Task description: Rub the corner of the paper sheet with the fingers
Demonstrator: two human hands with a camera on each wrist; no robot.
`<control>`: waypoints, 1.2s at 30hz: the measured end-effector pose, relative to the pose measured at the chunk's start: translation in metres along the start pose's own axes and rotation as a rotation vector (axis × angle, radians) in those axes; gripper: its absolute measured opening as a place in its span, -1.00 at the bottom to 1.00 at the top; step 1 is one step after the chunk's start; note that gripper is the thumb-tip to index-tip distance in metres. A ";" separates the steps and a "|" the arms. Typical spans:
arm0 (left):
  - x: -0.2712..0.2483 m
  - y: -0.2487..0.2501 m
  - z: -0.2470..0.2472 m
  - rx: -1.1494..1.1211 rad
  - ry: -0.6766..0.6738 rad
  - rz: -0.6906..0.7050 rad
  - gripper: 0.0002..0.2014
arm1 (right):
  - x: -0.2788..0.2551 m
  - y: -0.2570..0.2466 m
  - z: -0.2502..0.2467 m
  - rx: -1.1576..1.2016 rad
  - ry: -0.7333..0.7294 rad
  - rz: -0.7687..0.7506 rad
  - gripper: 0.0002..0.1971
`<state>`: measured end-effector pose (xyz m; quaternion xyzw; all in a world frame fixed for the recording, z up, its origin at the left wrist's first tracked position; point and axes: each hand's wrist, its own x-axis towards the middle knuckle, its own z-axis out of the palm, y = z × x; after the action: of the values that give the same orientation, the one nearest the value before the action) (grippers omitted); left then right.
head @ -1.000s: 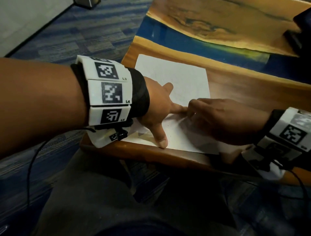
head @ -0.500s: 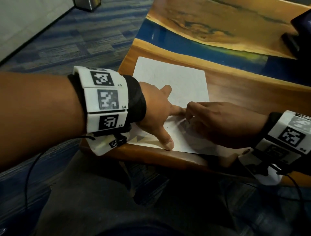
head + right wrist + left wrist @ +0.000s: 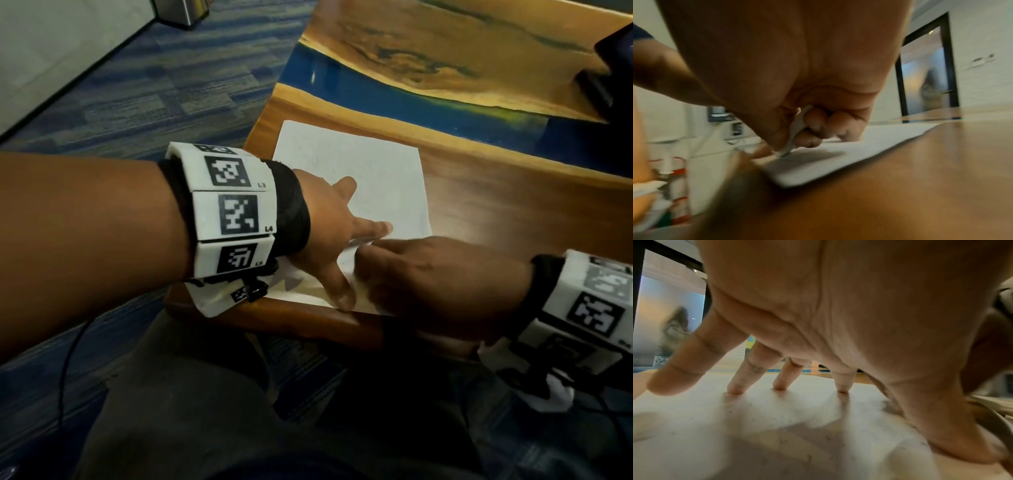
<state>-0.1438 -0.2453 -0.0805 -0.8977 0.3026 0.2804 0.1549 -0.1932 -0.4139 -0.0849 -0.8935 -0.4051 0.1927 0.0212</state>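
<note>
Left hand (image 3: 329,222) presses spread fingers on paper (image 3: 370,171); right hand (image 3: 438,284) pinches a white eraser (image 3: 795,131) beside.

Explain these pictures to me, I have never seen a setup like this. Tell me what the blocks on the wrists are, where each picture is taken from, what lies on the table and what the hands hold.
No machine here: a person works with two bare hands. The white blocks with black square patterns are bands strapped round each wrist.

The wide picture comes from a camera on the person's head, looking down. The other two come from cameras on the wrists, looking along each hand from beneath.

On the wooden table, which has a blue stripe, lies a white sheet of paper.

The left hand spreads its straight fingers on the paper, with several fingertips pressing down.

The right hand has a curled grip on a small white object whose tip meets the paper. What it is, the blur hides.
</note>
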 end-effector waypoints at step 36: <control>0.000 0.004 -0.001 0.060 0.034 0.017 0.21 | -0.009 -0.003 0.004 0.022 -0.018 0.038 -0.74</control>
<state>-0.1452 -0.2489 -0.0800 -0.8948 0.3209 0.2570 0.1742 -0.2019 -0.4186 -0.0850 -0.8989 -0.3862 0.2056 0.0237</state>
